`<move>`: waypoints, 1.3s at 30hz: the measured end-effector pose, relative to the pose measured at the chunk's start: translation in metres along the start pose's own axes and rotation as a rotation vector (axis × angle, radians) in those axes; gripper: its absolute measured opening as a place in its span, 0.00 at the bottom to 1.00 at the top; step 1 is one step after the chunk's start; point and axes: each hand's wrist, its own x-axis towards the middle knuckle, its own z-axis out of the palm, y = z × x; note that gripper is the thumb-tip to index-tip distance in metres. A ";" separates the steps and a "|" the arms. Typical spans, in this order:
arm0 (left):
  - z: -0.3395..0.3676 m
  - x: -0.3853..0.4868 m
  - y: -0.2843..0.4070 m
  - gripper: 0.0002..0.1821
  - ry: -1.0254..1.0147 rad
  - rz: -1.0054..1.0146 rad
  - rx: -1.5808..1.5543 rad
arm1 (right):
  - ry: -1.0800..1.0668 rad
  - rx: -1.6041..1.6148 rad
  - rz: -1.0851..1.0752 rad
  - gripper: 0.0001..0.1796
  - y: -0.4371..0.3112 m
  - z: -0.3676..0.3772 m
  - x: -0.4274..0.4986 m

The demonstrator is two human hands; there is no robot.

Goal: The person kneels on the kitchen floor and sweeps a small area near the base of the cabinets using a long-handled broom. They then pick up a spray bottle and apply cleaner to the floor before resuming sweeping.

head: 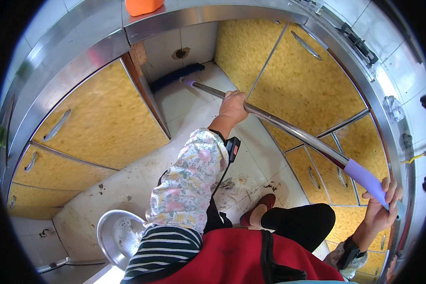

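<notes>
A long-handled mop or broom with a metal pole [291, 131] slants across the view. Its dark blue, fuzzy-looking head [177, 76] rests on the tiled floor against the wall, in the recess between two cabinets. Halfway down the pole, my left hand [234, 104] is wrapped around the bare metal. At the near end, the fingers of my right hand [383, 206] hold the purple grip sleeve [365, 177], close to the counter edge on the right. Part of the head is hidden behind the side panel of the left cabinet.
Yellow cabinets [106, 117] with silver handles line the left, others [301, 78] the right, under steel countertops. A metal basin [104, 230] with sudsy water stands by my left side. Dark debris [269, 186] lies on the floor. An orange container [143, 7] sits on the counter.
</notes>
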 end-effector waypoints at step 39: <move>-0.032 -0.019 0.107 0.12 -0.181 0.076 0.040 | 0.209 -0.265 -0.150 0.27 -0.148 -0.003 -0.052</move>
